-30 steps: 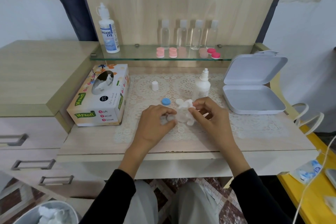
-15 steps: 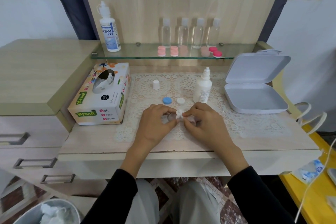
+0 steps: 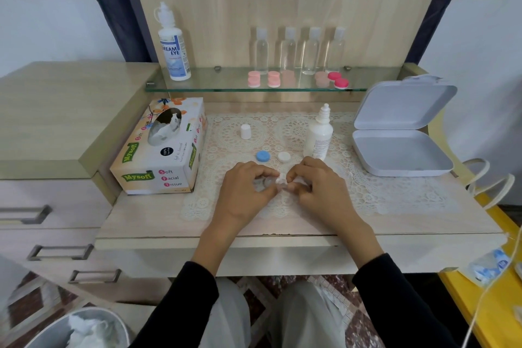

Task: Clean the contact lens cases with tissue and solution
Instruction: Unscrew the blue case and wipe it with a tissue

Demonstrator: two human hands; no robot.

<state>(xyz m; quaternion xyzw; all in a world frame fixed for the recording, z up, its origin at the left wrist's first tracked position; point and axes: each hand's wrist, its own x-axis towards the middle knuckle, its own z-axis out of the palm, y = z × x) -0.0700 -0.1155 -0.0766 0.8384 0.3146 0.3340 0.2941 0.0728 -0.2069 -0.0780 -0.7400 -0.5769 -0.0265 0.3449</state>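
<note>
Shrinking from the loose spread of a second ago, the tissue (image 3: 282, 179) is now showing as a small white wad, and the white cap (image 3: 284, 157), hidden then, is lying in plain sight just right of the blue cap (image 3: 262, 156).

From the head view, the left hand (image 3: 243, 192) is curling its fingers and thumb round a clear lens case (image 3: 266, 183), pinching it just above the lace mat (image 3: 367, 192) at the near middle of the desk. The right hand (image 3: 319, 189) is pinching the tissue between thumb and fingertips and pressing it against the case's right end.

Just beyond the right hand, the solution bottle (image 3: 319, 135) is standing upright and uncapped, its print too small to read, while its small white top (image 3: 245, 131) is standing apart to the left.

At the left, a tissue box (image 3: 161, 150) is reading "Mysoft Soft Facial Tissue". On the far glass shelf (image 3: 214, 88), a bottle (image 3: 173, 45) is showing "DREAM EYE", four clear bottles (image 3: 299, 51) are standing in a row, and pink cases (image 3: 296, 80) are lying in front of them. At the right, a white hinged box (image 3: 401, 135) is lying open
</note>
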